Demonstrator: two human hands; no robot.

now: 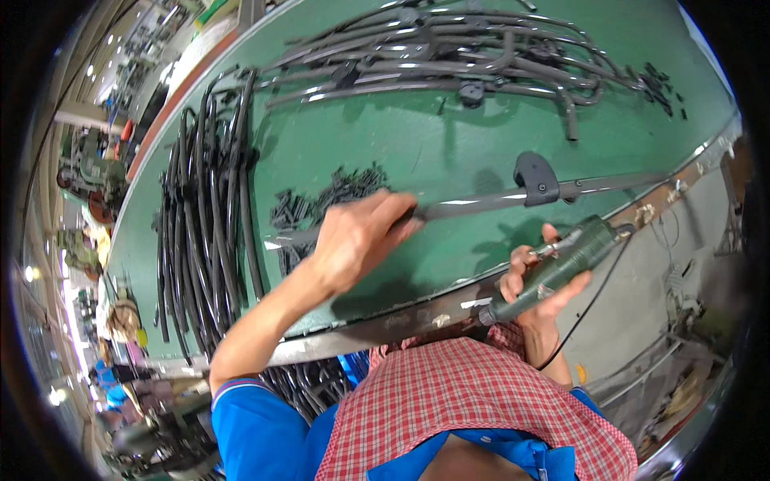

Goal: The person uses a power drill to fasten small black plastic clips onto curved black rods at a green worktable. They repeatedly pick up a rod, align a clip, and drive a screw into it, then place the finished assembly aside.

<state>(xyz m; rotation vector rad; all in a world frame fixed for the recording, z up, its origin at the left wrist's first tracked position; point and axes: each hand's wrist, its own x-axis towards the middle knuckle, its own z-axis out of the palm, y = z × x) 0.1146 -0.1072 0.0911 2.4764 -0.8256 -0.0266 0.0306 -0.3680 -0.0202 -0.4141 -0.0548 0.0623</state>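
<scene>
- The long grey tube [473, 206] runs crosswise over the green tabletop [337, 148], near the worker; whether it lies flat or is slightly lifted, I cannot tell.
- The left hand [365, 236] is on the tube's left part, closed, its fingers curled over it; a small dark bit shows at the fingertips, too blurred to name.
- The right hand [545, 280] is on the near side of the tube, apart from it, wrapped firmly around a dark green cylindrical power tool [557, 268].
- The tool slants, its narrow tip on the side toward the worker, and a black cord [597, 293] leaves its other end, the one nearer the tube.
- A black curved bracket [535, 180] sits on the tube, right of its middle.
- A heap of small black parts [345, 191] shows on both sides of the tube's left part, close to the left hand.
- A bundle of dark tubes [204, 216] lies left of the tube, roughly at right angles to it.
- Beyond the tube is a pile of bent tubes [401, 86] with black fittings.
- More small black pieces [658, 86] are scattered beyond the tube's right end.
- The red checked apron [473, 393] is on the tube's near side.
</scene>
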